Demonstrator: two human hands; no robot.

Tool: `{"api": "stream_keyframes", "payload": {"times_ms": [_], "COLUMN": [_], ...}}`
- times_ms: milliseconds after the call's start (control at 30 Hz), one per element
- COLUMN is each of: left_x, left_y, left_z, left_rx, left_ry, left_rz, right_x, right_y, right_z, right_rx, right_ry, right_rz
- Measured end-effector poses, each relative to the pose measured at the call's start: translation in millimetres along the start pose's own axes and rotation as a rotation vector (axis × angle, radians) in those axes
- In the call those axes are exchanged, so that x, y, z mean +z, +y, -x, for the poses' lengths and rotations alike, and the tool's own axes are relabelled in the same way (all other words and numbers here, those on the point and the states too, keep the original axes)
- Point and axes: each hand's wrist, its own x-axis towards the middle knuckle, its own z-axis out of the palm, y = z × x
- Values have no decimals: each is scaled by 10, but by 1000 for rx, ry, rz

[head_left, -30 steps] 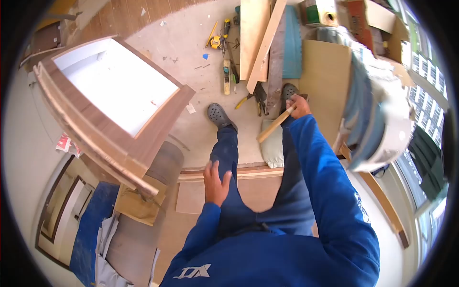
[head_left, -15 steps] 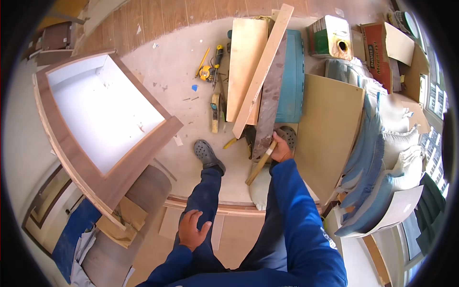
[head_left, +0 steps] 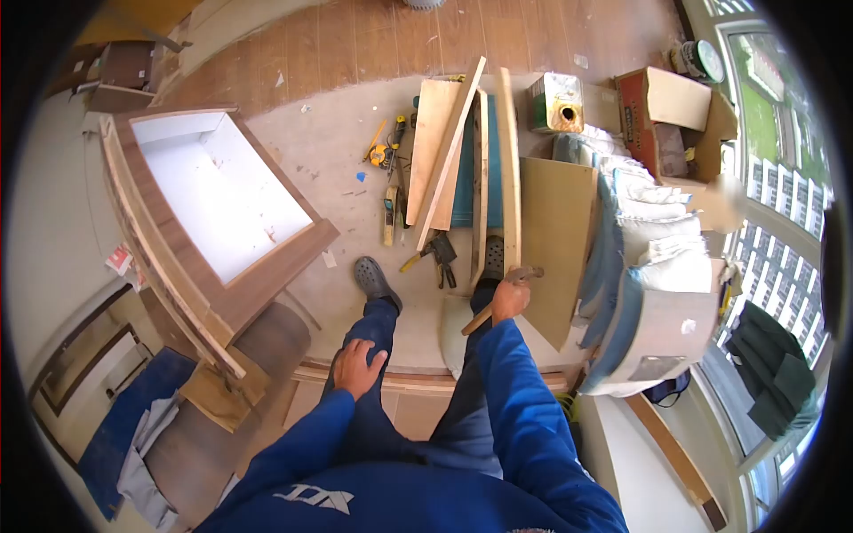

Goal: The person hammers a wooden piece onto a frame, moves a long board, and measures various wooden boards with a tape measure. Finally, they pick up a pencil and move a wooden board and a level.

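My right hand is closed round a hammer, its handle slanting down toward my leg. The claw head sticks out beyond my fingers, right at the lower end of a long narrow strip of wood. Beside that strip, another narrow strip runs nearly parallel, its near end by my right shoe. My left hand lies on my left thigh with its fingers stretched out, holding nothing.
A white-lined wooden cabinet stands at left. Ahead lie planks, a tape measure, a hand plane and a dark clamp-like tool. A plywood sheet, filled sacks and a cardboard box line the right.
The board's broad brown face no longer shows; two narrow wood strips appear there. The hammer's head has come into view. My left hand stays on my thigh, and the view has shifted.
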Motion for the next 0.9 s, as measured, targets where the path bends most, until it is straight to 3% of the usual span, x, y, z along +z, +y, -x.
{"api": "stream_keyframes", "payload": {"times_ms": [133,233,300,333,400,433,500,567,633,667,733,800,833,867,900], "left_x": [-53,-26,-168,-300,-454,-646,-1083,-1558,-2324,-2514,-2763,-2985,-3087,-3045,-3042], "left_y": [-26,-41,124,311,650,878,1302,1613,1704,1624,1335,872,567,155,-295], "left_z": [125,258,326,337,299,303,247,119,315,307,305,362,453,398,357], "left_rx": [12,23,21,-15,87,50,165,202,197,220,38,-70,-119,-144,-165], "left_ry": [28,143,198,213,297,204,249,548,679,920,1053,1053,990,1180,1370], "left_rz": [133,274,438,544,735,961,1123,1063,1129,913,1085,1218,1342,1190,1022], "right_x": [-898,-1481,-1828,-1784,-1492,-1703,-2386,-2570,-2402,-2354,-2087,-1880,-2027,-2181,-2290], "right_y": [-350,-426,-595,-408,256,-244,-1175,-1505,-1540,-1563,-1644,-1836,-2021,-2211,-2417], "right_z": [237,387,593,495,191,579,1475,2137,2440,2581,2889,3284,3540,3803,3917], "right_rx": [90,-152,-211,-313,-483,-502,-518,-639,-763,-842,-1090,-983,-1037,-1088,-794], "right_ry": [-31,-88,-199,-199,-336,-405,-574,-637,-740,-811,-869,-1035,-971,-903,-1038], "right_rz": [-171,-24,-157,-110,-444,-513,-497,-559,-465,-372,-350,-631,-643,-653,-694]}}
